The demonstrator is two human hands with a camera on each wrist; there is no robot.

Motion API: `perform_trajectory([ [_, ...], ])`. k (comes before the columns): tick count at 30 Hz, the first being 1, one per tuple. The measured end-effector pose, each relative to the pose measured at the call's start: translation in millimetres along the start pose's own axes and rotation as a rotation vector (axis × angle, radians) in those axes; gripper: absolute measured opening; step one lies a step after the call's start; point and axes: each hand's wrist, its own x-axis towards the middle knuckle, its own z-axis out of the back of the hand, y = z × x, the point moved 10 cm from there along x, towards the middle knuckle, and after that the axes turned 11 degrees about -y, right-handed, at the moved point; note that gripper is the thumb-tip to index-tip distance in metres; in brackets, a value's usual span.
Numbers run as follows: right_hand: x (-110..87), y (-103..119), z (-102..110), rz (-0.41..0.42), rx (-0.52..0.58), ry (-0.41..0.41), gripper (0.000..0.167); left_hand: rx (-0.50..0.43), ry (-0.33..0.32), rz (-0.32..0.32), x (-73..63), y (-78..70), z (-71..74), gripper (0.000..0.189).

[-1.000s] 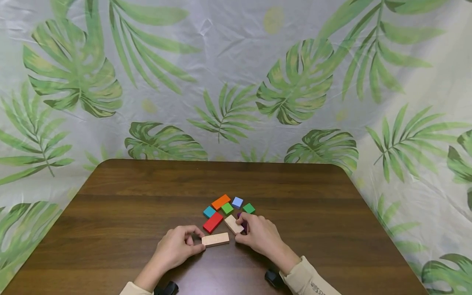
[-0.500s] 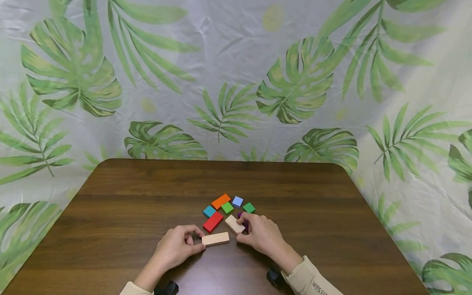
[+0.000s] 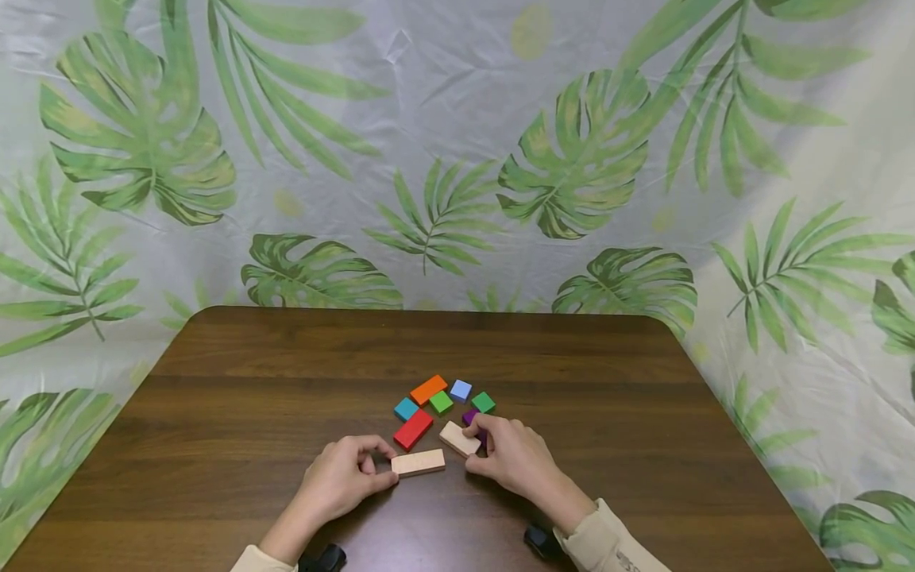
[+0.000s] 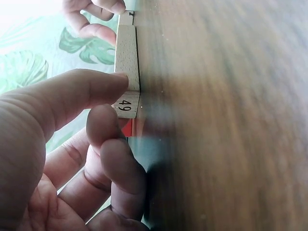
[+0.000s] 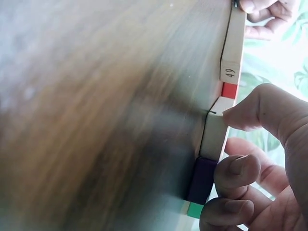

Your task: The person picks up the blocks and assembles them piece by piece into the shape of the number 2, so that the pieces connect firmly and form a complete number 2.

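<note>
In the head view my left hand (image 3: 343,481) pinches the left end of a plain wooden block (image 3: 418,462) lying flat on the table (image 3: 250,381). That block bears the number 49 on its end face (image 4: 126,105). To its right, my right hand (image 3: 516,457) grips a second plain wooden block (image 3: 457,438), slanted, between thumb and index finger. A purple block (image 3: 469,416), partly hidden by the right hand, lies just beyond the second block. Behind the 49 block, a red block (image 3: 413,430) lies at a slant.
Past the wooden blocks lie a teal block (image 3: 406,409), an orange block (image 3: 428,390), a light green block (image 3: 441,403), a blue block (image 3: 461,390) and a dark green block (image 3: 484,402). A leaf-patterned cloth (image 3: 443,119) hangs behind the table.
My right hand has shifted slightly right with the slanted wooden block, widening its gap from the red block. More of the purple block shows. The left hand and its block have stayed put.
</note>
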Motion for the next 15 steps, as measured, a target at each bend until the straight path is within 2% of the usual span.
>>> perform_trajectory([
  [15,-3.5,-5.1,2.6,-0.011,0.022,0.018,0.029,0.0,0.006,-0.009,0.1,0.8,-0.5,0.02],
])
